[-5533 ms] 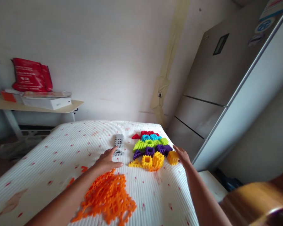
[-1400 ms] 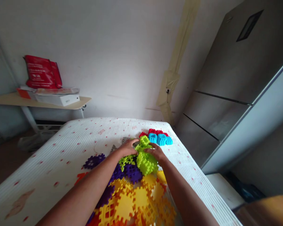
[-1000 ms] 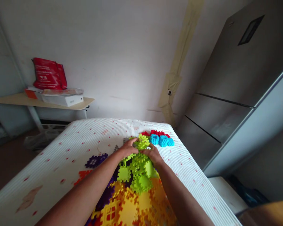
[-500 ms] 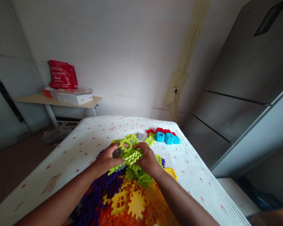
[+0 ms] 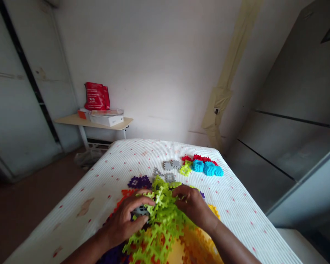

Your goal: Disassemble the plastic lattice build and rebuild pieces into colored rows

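My left hand (image 5: 123,222) grips a dark grey waffle block (image 5: 140,211) at the edge of a lime green chain of interlocked plastic waffle blocks (image 5: 159,223). My right hand (image 5: 189,203) is closed on the far side of that chain. Under the hands lie overlapping yellow and orange blocks (image 5: 195,242), with a purple block (image 5: 139,182) just beyond. Loose grey blocks (image 5: 170,165) sit farther up the white mattress (image 5: 99,172), next to a small lime block (image 5: 185,169). Stacked blue blocks (image 5: 207,168) and red blocks (image 5: 198,158) lie behind them.
A light wooden shelf table (image 5: 93,123) holds a red bag (image 5: 95,97) and a white box (image 5: 107,120) past the mattress's far left corner. A steel refrigerator (image 5: 291,146) stands along the right. A plastic bag (image 5: 85,159) lies on the floor.
The lime blocks now form a longer, looser chain between my hands. Several grey blocks lie spread out beyond them, and the head view has turned left.
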The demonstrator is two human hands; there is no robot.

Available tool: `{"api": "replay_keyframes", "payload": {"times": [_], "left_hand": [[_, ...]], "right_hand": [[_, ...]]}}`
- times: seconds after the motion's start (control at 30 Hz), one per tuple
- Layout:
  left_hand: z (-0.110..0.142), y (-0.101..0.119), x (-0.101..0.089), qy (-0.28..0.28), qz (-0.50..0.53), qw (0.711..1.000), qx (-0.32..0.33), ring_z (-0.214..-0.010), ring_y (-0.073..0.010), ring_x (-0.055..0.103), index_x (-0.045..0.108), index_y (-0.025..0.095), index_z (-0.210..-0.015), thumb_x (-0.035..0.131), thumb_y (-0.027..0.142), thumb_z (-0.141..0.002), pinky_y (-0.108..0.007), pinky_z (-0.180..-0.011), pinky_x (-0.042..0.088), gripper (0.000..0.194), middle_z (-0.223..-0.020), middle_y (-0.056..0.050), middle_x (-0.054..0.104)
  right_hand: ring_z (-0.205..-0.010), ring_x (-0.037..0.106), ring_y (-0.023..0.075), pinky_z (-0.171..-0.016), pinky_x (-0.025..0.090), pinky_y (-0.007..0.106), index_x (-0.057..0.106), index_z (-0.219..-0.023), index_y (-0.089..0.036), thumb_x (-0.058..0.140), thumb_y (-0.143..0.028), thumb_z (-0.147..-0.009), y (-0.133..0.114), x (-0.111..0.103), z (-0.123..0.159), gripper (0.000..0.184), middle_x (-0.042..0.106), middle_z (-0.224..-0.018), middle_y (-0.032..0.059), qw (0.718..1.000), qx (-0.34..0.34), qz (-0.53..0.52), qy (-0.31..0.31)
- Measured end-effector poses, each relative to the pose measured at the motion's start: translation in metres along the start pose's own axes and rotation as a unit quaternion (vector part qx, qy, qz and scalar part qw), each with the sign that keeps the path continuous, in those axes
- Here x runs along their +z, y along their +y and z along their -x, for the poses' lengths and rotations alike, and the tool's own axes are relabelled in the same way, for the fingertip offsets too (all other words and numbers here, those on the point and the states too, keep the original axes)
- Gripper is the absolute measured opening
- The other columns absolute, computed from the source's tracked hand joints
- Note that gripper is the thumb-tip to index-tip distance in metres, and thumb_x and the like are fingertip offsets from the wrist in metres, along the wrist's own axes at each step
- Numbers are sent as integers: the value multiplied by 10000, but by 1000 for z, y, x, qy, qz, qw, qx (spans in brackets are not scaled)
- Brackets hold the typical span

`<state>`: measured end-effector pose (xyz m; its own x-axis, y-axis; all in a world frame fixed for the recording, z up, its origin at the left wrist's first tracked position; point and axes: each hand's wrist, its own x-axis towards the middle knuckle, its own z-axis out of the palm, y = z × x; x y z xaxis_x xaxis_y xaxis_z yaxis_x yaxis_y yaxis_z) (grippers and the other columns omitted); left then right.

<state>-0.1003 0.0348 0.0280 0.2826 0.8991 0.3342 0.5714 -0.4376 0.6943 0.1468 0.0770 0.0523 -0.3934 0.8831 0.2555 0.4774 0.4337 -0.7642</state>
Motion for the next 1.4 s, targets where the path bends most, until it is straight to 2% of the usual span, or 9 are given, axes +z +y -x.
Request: {"api": "replay_keyframes", "payload": {"times": [0.13,0.27,0.43,0.7,0.87,1.03,1.13,1.2,1.4], "left_hand": [[14,-4,8,-34,-48,997,50,-1220,-267,460,631,283,-1025,542,305,-765,-389,-1002,388,276,-1364,-47,472],[23,-14,8,13,-71,994,77,-1294,-293,369,501,323,-1245,534,356,-796,-421,-1022,373,451,-1496,-32,278],[29,-28,8,56,-168,984,35,-1258,-269,424,423,361,-1314,547,363,-816,-431,-1028,373,513,-1399,-35,442],[24,-21,8,79,-146,985,37,-1209,-238,479,567,287,-1117,530,351,-824,-385,-1004,410,302,-1317,-61,526],[20,-14,-3,81,-135,987,14,-1166,-234,518,599,248,-968,487,330,-850,-383,-982,424,182,-1261,-80,558],[-5,1,-8,87,-131,987,35,-1174,-233,503,600,269,-1029,507,342,-838,-383,-977,416,224,-1259,-60,555],[-41,12,-4,64,-97,992,55,-1162,-216,508,587,262,-1059,478,344,-847,-366,-983,404,252,-1236,-54,561],[-72,17,3,24,-77,995,55,-1180,-211,492,559,241,-1113,484,354,-832,-356,-1007,376,312,-1239,-63,551],[-170,24,52,-91,-91,992,16,-1303,-256,359,366,217,-1346,659,395,-665,-368,-1054,312,763,-1413,-110,384]], "right_hand": [[-864,595,201,-783,458,317,652,-879,-238,584,-148,-697,-1,-6,14,214,651,-927,42,998,-34,55,-11],[-1187,460,304,-991,360,446,548,-1225,-287,703,-279,-642,5,-7,29,603,502,-1307,98,991,-10,122,-49],[-1313,284,361,-1037,277,526,358,-1388,-278,753,-381,-568,19,-5,39,916,292,-1463,102,958,80,236,-144],[-1251,408,277,-1036,357,433,474,-1299,-201,579,-204,-735,32,13,39,574,423,-1379,115,978,-19,204,-27],[-1192,477,254,-978,433,403,514,-1243,-231,567,-281,-791,35,9,35,458,498,-1305,104,984,-88,152,26],[-1010,586,245,-815,511,375,564,-1147,-214,524,-385,-831,57,-32,16,361,569,-1183,119,980,-60,142,127],[-822,628,228,-632,522,332,573,-1116,-183,503,-477,-807,89,-76,-1,432,598,-1099,125,965,26,144,217],[-812,630,226,-693,510,347,573,-1132,-168,497,-493,-791,115,-108,-12,477,600,-1101,129,941,106,173,270],[-1081,548,275,-879,440,374,457,-1302,-169,441,-575,-807,168,-169,-41,640,533,-1238,143,883,362,206,216]]}}
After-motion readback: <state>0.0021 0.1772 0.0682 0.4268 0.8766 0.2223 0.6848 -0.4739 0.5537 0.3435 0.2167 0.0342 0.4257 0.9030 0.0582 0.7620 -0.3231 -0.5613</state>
